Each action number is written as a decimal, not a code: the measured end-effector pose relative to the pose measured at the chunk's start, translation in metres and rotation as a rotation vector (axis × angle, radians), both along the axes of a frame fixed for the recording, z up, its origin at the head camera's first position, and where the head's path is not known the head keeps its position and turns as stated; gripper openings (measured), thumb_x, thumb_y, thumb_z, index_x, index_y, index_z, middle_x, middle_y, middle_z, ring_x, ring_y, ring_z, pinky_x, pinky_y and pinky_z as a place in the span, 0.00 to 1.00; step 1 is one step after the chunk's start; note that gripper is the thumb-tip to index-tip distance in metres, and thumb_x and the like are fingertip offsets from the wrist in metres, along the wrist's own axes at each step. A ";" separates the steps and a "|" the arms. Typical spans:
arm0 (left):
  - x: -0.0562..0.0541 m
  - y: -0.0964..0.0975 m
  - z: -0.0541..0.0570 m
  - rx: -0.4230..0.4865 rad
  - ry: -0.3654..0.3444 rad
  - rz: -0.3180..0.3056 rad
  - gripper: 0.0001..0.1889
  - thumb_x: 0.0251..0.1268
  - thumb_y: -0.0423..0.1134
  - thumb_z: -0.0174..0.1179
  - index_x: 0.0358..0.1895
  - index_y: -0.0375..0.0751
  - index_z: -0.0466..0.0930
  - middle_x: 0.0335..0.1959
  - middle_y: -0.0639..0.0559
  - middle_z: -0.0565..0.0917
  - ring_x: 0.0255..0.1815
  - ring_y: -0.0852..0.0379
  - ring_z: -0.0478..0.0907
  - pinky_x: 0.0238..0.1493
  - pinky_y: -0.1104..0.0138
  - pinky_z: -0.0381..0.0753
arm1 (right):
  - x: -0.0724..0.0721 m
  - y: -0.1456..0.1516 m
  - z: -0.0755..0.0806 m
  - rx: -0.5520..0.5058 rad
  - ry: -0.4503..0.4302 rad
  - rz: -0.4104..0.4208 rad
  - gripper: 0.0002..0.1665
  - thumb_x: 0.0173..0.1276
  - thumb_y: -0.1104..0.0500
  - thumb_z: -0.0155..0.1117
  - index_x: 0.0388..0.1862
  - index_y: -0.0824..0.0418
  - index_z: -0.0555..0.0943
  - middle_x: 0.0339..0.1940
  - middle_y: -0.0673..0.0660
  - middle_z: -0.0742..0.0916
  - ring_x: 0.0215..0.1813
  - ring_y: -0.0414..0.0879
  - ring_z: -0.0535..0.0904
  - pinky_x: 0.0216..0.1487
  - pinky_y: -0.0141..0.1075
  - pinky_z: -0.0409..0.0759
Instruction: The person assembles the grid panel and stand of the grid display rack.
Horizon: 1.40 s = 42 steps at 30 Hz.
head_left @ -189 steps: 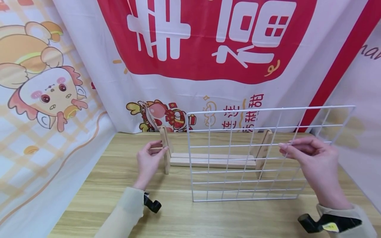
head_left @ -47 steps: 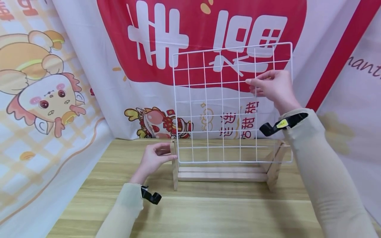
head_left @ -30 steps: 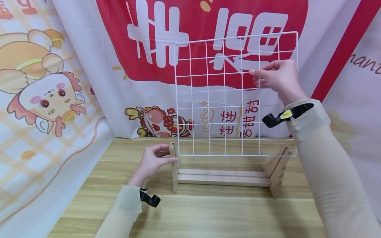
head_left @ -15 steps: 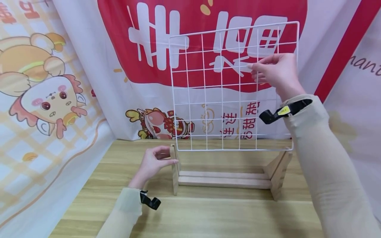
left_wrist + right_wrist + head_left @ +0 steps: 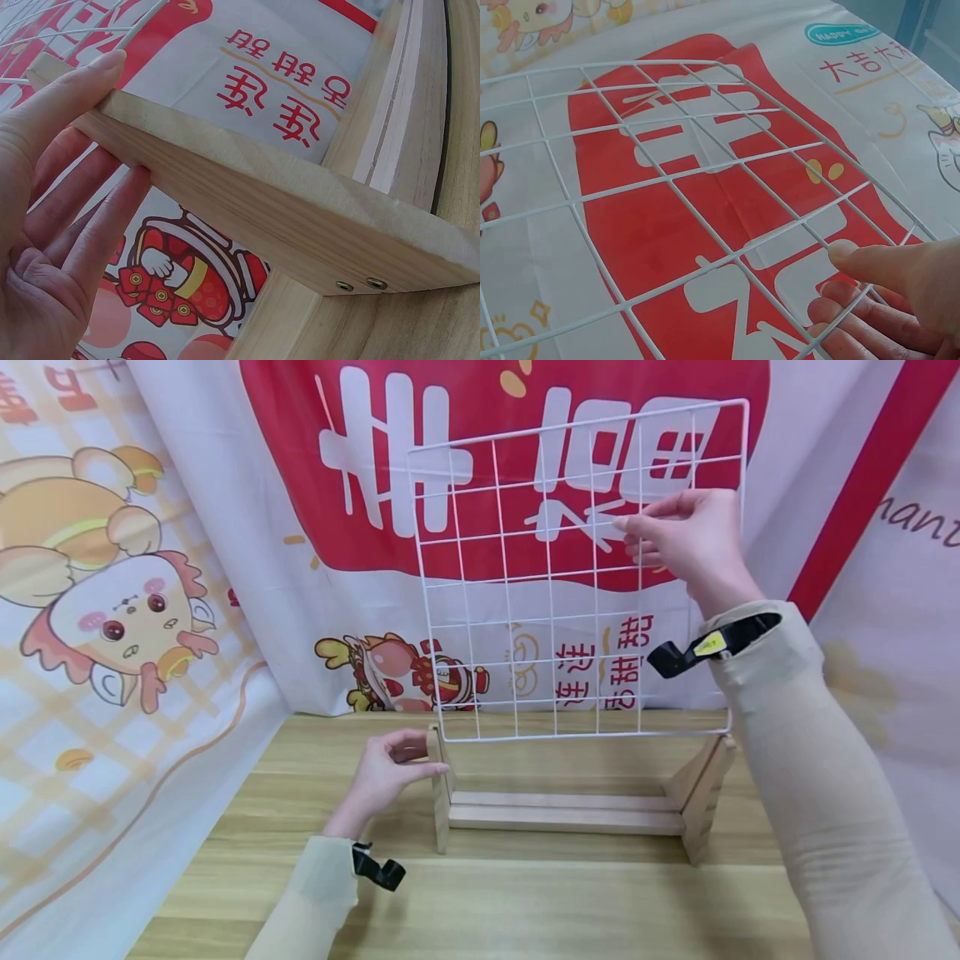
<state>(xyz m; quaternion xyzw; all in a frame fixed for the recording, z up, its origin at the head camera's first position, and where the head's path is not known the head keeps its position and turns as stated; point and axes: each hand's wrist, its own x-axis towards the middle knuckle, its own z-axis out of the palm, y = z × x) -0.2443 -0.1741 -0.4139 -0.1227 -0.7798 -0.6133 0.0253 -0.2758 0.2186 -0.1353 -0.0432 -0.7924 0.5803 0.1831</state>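
Observation:
In the head view my right hand [image 5: 701,539] holds up a white wire grid panel [image 5: 555,737]. The panel leans slightly to the left, its bottom edge level with the tops of a wooden stand. That stand has a left upright [image 5: 440,814], a right upright [image 5: 705,810] and a low crossbar [image 5: 562,820]. My left hand [image 5: 378,777] grips the left upright near its top. The left wrist view shows thumb and fingers on either side of this board [image 5: 225,172]. In the right wrist view, thumb and fingers of the right hand [image 5: 885,285] pinch the panel's wires.
The stand sits on a wood-grain tabletop [image 5: 480,902]. Behind it hangs a white cloth with a red printed patch [image 5: 487,510], close to the panel. Printed cloths [image 5: 112,627] also line the left and right sides. Two screw heads [image 5: 360,284] show low on the left upright.
The grid panel has gone from low in front of the stand to above it, lately rising a little and tilting left. The left hand keeps its grip; the stand sits slightly nearer and farther right.

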 end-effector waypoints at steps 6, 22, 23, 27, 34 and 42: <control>0.001 -0.001 0.002 -0.002 0.001 -0.002 0.30 0.45 0.42 0.84 0.54 0.40 0.85 0.50 0.47 0.87 0.51 0.48 0.85 0.52 0.62 0.85 | 0.003 -0.001 0.002 -0.008 0.014 0.003 0.42 0.43 0.32 0.78 0.52 0.56 0.85 0.52 0.56 0.87 0.46 0.46 0.88 0.50 0.32 0.84; 0.001 -0.001 0.002 -0.003 -0.002 -0.002 0.29 0.46 0.42 0.84 0.54 0.40 0.85 0.50 0.46 0.87 0.52 0.47 0.85 0.52 0.62 0.85 | 0.011 0.005 0.004 -0.057 0.035 0.012 0.45 0.40 0.33 0.79 0.55 0.56 0.85 0.51 0.55 0.88 0.45 0.46 0.88 0.50 0.30 0.84; 0.001 -0.001 0.002 -0.005 -0.003 0.000 0.30 0.46 0.42 0.84 0.54 0.40 0.85 0.50 0.46 0.87 0.52 0.47 0.85 0.52 0.62 0.85 | 0.012 0.005 0.004 -0.062 0.036 0.013 0.45 0.39 0.33 0.79 0.55 0.56 0.86 0.51 0.55 0.88 0.45 0.46 0.88 0.50 0.30 0.84; 0.001 -0.002 0.002 -0.012 -0.009 -0.001 0.30 0.46 0.42 0.84 0.55 0.40 0.84 0.50 0.46 0.87 0.52 0.48 0.85 0.53 0.63 0.85 | 0.014 0.005 0.005 -0.084 0.044 0.017 0.45 0.38 0.33 0.80 0.54 0.57 0.86 0.50 0.55 0.88 0.44 0.46 0.88 0.48 0.29 0.84; 0.000 0.000 0.002 -0.014 -0.015 -0.004 0.30 0.47 0.42 0.83 0.55 0.39 0.84 0.51 0.46 0.87 0.52 0.47 0.84 0.54 0.63 0.84 | 0.017 0.007 0.007 -0.102 0.058 0.028 0.41 0.41 0.36 0.81 0.53 0.58 0.86 0.47 0.56 0.89 0.41 0.45 0.88 0.40 0.27 0.84; 0.001 0.000 0.002 -0.022 -0.016 -0.005 0.30 0.48 0.43 0.83 0.56 0.40 0.84 0.51 0.46 0.87 0.53 0.47 0.84 0.54 0.62 0.84 | 0.019 0.005 0.005 -0.099 0.068 0.010 0.45 0.37 0.33 0.80 0.54 0.56 0.86 0.51 0.54 0.89 0.45 0.46 0.88 0.49 0.30 0.84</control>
